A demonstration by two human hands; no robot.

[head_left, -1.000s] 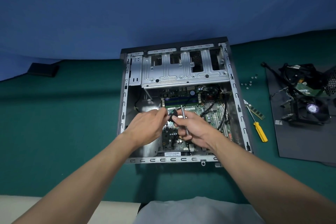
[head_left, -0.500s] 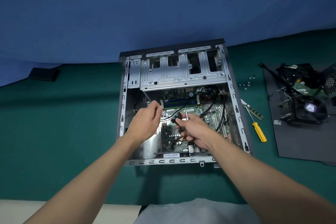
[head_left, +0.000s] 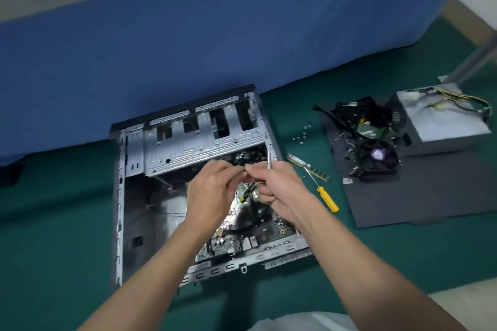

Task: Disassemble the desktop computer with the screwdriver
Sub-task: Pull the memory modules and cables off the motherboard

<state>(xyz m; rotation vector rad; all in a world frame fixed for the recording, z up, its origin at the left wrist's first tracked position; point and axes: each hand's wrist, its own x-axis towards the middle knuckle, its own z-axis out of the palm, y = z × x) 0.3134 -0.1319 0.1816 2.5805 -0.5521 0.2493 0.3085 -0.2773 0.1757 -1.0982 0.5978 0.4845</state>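
Note:
The open desktop case (head_left: 126, 196) lies on its side on the green mat, its silver drive cage (head_left: 204, 140) at the far end. The green motherboard (head_left: 242, 236) shows between my arms. My left hand (head_left: 209, 191) and my right hand (head_left: 279, 188) are raised above the board, fingertips meeting. My right hand grips a silver screwdriver shaft (head_left: 269, 157) that points up. Both hands pinch a black cable (head_left: 248, 191) that hangs down to the board; its end is hidden by my fingers.
A yellow-handled screwdriver (head_left: 326, 197) and a RAM stick (head_left: 309, 168) lie right of the case. Several loose screws (head_left: 302, 133) sit beyond them. A dark mat (head_left: 430, 196) carries a cooler fan (head_left: 377, 156), cables and a grey power supply (head_left: 443, 121).
Both hands rose from the motherboard and came together above it, drawing the black cable up. The camera swung to the left and tilted, so the case now appears rotated.

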